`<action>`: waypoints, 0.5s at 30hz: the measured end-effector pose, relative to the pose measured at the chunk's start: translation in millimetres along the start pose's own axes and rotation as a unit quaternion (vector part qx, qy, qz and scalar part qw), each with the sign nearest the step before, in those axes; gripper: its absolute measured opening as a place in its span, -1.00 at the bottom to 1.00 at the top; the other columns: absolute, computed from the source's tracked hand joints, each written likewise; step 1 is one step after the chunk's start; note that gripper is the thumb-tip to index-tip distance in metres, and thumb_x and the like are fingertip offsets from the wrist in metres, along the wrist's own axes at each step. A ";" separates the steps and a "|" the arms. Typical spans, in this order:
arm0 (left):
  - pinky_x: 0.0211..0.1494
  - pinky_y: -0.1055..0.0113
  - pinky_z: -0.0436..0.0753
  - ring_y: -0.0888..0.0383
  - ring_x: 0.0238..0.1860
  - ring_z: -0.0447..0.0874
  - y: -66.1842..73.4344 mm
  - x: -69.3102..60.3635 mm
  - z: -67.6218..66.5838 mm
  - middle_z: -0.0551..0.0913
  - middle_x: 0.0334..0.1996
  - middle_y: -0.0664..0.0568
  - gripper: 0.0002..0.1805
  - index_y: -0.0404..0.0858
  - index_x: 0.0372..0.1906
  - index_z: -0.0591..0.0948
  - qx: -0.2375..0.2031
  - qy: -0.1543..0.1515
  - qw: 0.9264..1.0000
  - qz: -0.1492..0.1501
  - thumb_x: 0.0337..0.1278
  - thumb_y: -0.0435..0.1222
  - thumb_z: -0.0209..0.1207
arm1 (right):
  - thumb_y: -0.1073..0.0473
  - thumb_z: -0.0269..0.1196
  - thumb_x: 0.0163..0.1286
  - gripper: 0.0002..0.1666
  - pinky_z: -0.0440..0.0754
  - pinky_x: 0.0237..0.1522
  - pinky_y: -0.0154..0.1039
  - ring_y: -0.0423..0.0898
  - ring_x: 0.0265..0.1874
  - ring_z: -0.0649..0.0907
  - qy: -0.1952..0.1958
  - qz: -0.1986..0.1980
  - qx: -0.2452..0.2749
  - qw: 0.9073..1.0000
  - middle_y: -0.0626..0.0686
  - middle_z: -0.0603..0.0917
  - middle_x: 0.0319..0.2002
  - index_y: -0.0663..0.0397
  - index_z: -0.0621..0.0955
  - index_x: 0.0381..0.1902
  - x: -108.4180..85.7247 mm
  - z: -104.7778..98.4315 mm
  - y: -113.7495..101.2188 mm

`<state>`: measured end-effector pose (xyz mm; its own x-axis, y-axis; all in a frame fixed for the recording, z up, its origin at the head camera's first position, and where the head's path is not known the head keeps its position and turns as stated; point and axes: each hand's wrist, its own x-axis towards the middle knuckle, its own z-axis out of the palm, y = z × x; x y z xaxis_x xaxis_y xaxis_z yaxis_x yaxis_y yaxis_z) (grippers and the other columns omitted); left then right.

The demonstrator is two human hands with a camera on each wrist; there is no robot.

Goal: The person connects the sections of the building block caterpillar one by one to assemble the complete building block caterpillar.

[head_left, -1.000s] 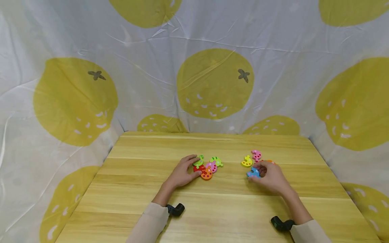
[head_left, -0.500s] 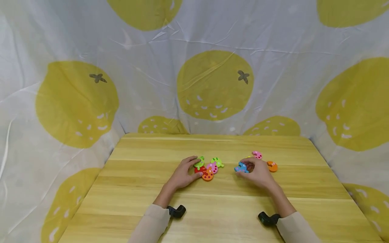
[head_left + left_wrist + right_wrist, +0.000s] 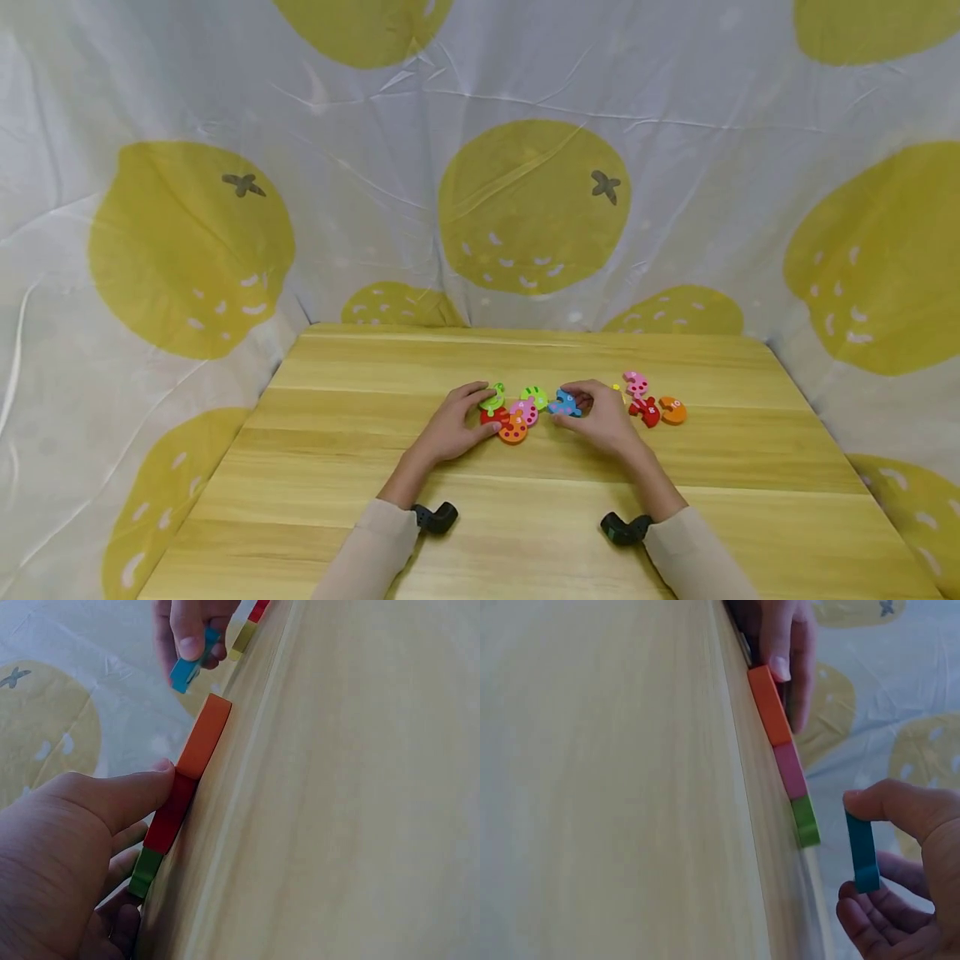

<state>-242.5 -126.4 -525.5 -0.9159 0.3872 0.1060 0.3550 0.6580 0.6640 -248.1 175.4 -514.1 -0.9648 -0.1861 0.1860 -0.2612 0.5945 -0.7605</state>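
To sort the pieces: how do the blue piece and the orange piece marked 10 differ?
The right hand pinches the blue piece; the orange piece lies on the table. The blue piece is near a green piece, the orange piece beside a red piece. Both are numbered.

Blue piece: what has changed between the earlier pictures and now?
The right hand has carried the blue piece leftward, close to the chain, uncovering the red 8. Nothing was let go. The left hand still holds the chain; the orange 10 and loose pink piece stayed put.
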 end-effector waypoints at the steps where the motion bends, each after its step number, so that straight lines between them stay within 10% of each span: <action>1: 0.59 -0.14 0.29 -0.11 0.59 0.19 -0.3 0.3 0.1 0.33 0.55 -0.01 -0.30 -0.09 0.48 0.48 0.002 0.000 1.000 0.000 0.30 0.05 0.32 | 0.04 0.61 0.12 -0.38 0.66 -0.11 -0.25 -0.10 -0.19 0.64 0.000 0.001 -0.001 1.000 0.04 0.71 -0.12 0.06 0.72 0.14 0.9 1.8 -0.3; 15: 0.59 -0.15 0.28 -0.12 0.59 0.20 -0.9 -0.1 0.7 0.34 0.54 -0.01 -0.30 -0.08 0.46 0.49 0.000 0.001 1.000 -0.003 0.30 0.06 0.32 | 0.06 0.60 0.12 -0.38 0.64 -0.11 -0.25 -0.07 -0.18 0.64 -0.012 0.012 0.004 1.000 0.08 0.72 -0.10 0.09 0.71 0.14 4.3 15.1 -1.1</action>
<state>-242.5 -126.5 -526.7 -0.9185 0.3814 0.1043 0.3497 0.6603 0.6646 -251.4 162.1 -521.8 -0.9696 -0.1907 0.1536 -0.2384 0.5924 -0.7696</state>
